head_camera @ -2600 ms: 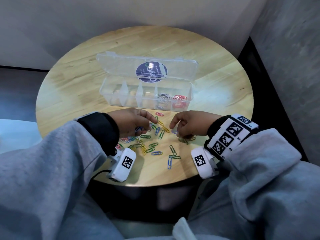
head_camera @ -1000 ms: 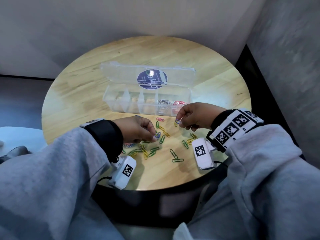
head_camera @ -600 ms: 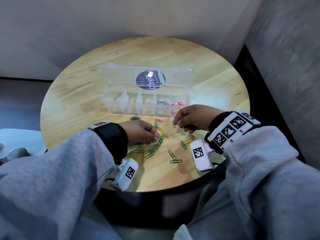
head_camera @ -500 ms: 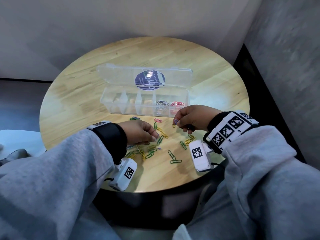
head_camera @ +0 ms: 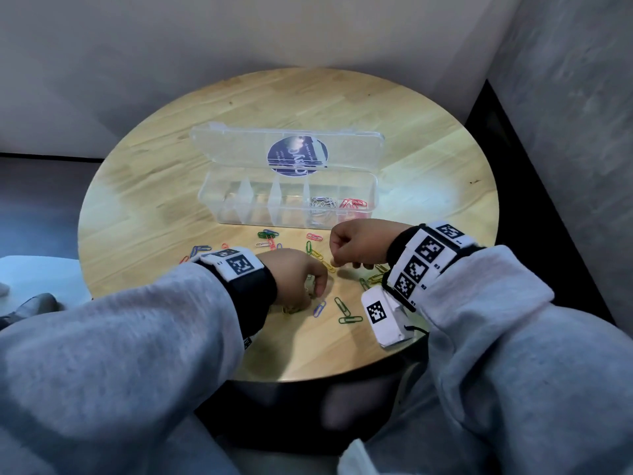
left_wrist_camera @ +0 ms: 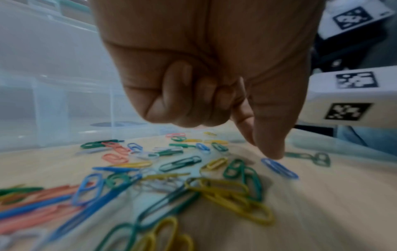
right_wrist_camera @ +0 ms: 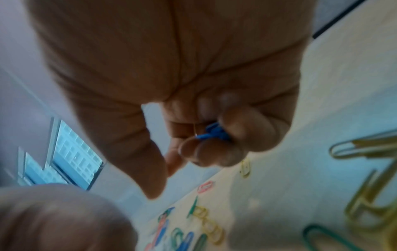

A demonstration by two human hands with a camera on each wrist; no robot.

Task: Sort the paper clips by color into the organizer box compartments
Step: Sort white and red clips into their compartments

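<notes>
The clear organizer box (head_camera: pixel 239 214) stands open mid-table, with silver clips (head_camera: pixel 322 204) in the fourth compartment and red clips (head_camera: pixel 352 203) in the rightmost. Loose paper clips (head_camera: pixel 270 234) of several colors lie in front of it. My left hand (head_camera: pixel 318 290) hovers over the pile (left_wrist_camera: pixel 217 188) with three fingers curled into the palm. Its thumb and index finger (left_wrist_camera: pixel 268 141) point down and touch the table at the end of a blue clip (left_wrist_camera: pixel 279 168) (head_camera: pixel 319 308). My right hand (head_camera: pixel 337 250) is a fist just before the box, gripping blue clips (right_wrist_camera: pixel 212 133) under its curled fingers.
The box lid (head_camera: pixel 284 149) with a round blue sticker leans back behind the compartments. Two green clips (head_camera: pixel 346 313) lie near the front edge of the round wooden table (head_camera: pixel 428 159). Yellow clips (head_camera: pixel 375 277) sit under my right wrist. A wall corner is close behind.
My left wrist has rolled over and the hand shifted right and nearer, with its thumb now down beside a blue clip. My right hand has closed from a pinch into a fist.
</notes>
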